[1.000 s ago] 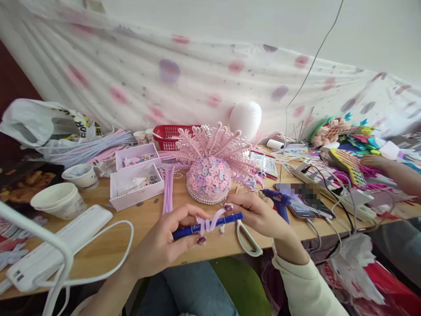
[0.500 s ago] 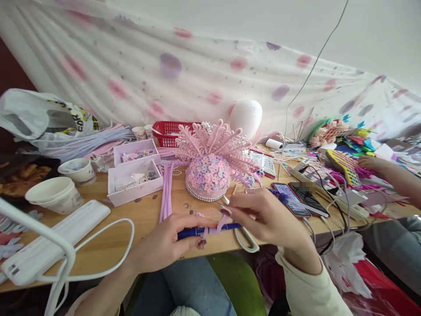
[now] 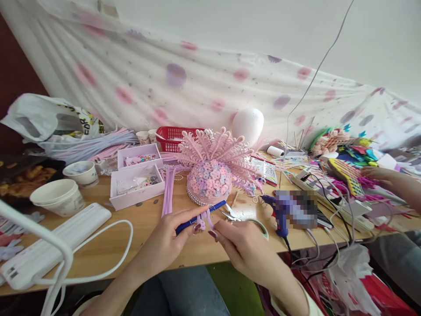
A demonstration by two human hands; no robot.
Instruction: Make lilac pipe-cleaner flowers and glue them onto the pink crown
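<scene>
My left hand grips a blue pen that slants up to the right. Around its barrel loops a lilac pipe cleaner, pressed by the left fingers. Just to the right, my right hand is closed in a pinch on the free end of that pipe cleaner. Behind both hands stands a dome covered in pink and lilac fuzzy flowers, with pearl trim and pink feather-like plumes above. Scissors lie beyond my right hand, their handle partly hidden by it. A lilac pipe cleaner bundle lies left of the dome.
White boxes of beads, paper cups and a white power strip occupy the left. A purple glue gun rests at the right, near cables. Farther right, another person's hand touches craft pieces. A white foam head stands behind.
The pen's far end has tilted upward. My right hand has moved left and down, drawing the pipe cleaner's end toward me. The scissors and glue gun show more fully.
</scene>
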